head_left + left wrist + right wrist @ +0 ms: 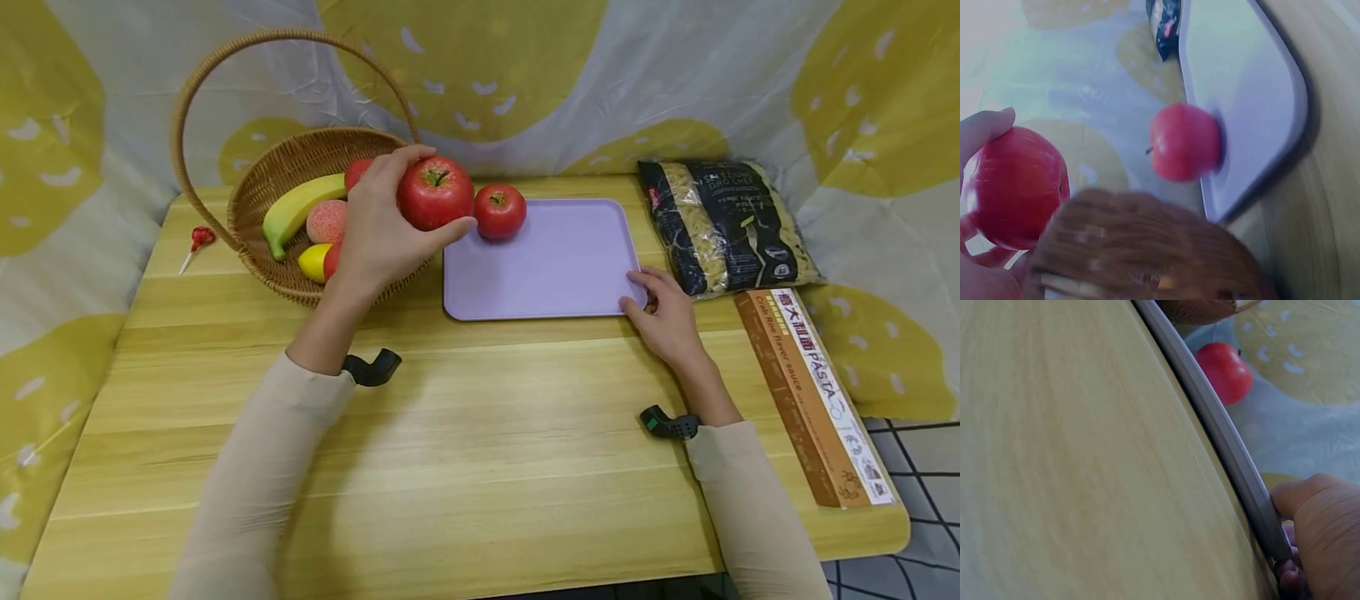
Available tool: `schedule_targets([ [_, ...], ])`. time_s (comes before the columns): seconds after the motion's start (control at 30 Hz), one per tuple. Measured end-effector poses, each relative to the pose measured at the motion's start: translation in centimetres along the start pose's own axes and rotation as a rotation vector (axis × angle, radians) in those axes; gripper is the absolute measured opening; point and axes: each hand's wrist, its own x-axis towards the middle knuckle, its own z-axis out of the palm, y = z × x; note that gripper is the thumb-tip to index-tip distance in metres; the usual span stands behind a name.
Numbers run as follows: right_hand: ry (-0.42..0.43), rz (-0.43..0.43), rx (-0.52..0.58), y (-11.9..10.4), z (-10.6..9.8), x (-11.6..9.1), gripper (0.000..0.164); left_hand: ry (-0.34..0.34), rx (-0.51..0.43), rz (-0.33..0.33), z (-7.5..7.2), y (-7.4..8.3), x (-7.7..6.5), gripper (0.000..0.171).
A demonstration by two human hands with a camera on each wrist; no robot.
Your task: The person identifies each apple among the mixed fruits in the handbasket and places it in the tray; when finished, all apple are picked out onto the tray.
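Observation:
My left hand (386, 218) grips a red apple (437, 193) between thumb and fingers, held up by the basket's right rim. In the left wrist view this apple (1017, 187) hangs over the blurred basket edge. Another red apple (500, 212) sits on the left part of the lilac tray (555, 267). At the tray's right end, my right hand (662, 312) pinches the rim, as the right wrist view also shows with the thumb and fingers (1291, 497) at the tray's corner. The wicker basket (262, 179) holds a banana (300, 207), a peach (327, 222), a lemon (313, 262) and more red fruit, partly hidden by my left hand.
A black pasta bag (731, 225) lies right of the tray, with a long brown pasta box (813, 400) in front of it. Left of the basket lies a small red-topped item (201, 238) with a white stick. A patterned cloth (517, 75) hangs behind the table.

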Motion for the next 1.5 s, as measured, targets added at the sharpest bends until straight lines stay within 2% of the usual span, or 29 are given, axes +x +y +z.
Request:
schedule_targets([
  [0.2, 0.003, 0.002, -0.001, 0.2, 0.0, -0.1, 0.045, -0.03, -0.052, 0.042, 2.1, 1.5, 0.5, 0.087],
  [0.3, 0.001, 0.002, -0.002, 0.3, 0.0, -0.2, 0.045, -0.04, -0.056, 0.08, 3.3, 2.0, 0.9, 0.087],
  [0.43, 0.0, -0.005, -0.001, 0.2, 0.0, -0.2, 0.045, -0.075, -0.057, 0.097, 4.9, 2.7, 1.3, 0.086],
  [0.63, 0.005, -0.011, 0.0, 0.2, 0.0, -0.2, 0.045, -0.16, -0.068, 0.056, 7.7, 3.6, 2.1, 0.087],
  [0.8, 0.001, -0.01, -0.006, 0.2, 0.0, -0.2, 0.045, -0.223, -0.12, 0.028, 10.2, 3.9, 2.7, 0.087],
  [1.0, -0.006, -0.008, -0.001, 0.0, -0.2, -0.2, 0.045, -0.269, -0.149, 0.0, 13.1, 4.0, 3.2, 0.092],
  [1.2, -0.01, 0.001, -0.001, 0.0, -0.3, -0.1, 0.045, -0.315, -0.178, -0.067, 15.8, 4.2, 4.0, 0.096],
  [1.33, -0.01, 0.003, 0.001, -0.1, -0.3, 0.0, 0.046, -0.32, -0.195, -0.089, 17.4, 4.0, 4.8, 0.094],
  [1.5, -0.017, 0.008, 0.002, -0.3, -0.2, 0.0, 0.046, -0.303, -0.185, -0.068, 19.1, 3.4, 5.2, 0.091],
])
